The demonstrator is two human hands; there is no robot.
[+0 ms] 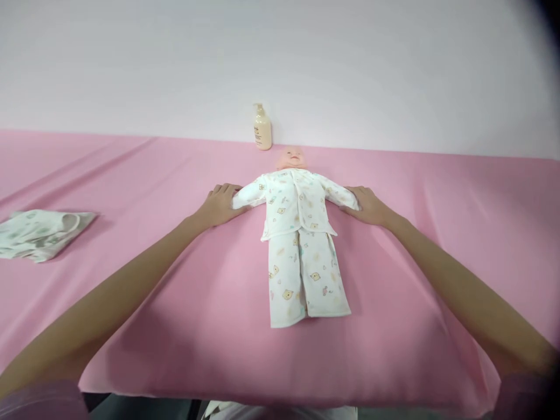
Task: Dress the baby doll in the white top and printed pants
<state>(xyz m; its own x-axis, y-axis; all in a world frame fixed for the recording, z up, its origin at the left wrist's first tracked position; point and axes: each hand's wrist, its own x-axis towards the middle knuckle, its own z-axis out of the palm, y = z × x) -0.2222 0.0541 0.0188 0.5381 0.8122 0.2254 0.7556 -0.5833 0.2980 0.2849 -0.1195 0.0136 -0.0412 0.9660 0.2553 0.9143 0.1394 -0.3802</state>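
Observation:
A baby doll (292,158) lies face up in the middle of the pink surface, its head toward the wall. It is dressed in a white long-sleeved top (284,201) with small printed figures and matching trousers (286,280), legs pointing toward me. My left hand (222,204) is closed around the end of the sleeve on the left, thumb below and fingers above. On the other side, my right hand (365,204) grips the opposite sleeve end the same way. Both sleeves are spread outward. The doll's hands and feet do not show.
Behind the doll's head stands a cream pump bottle (263,129) against the white wall (175,70). A folded white cloth with greenish spots (44,232) lies at the far left. The pink sheet (196,326) has some wrinkles, and its front edge is close to me.

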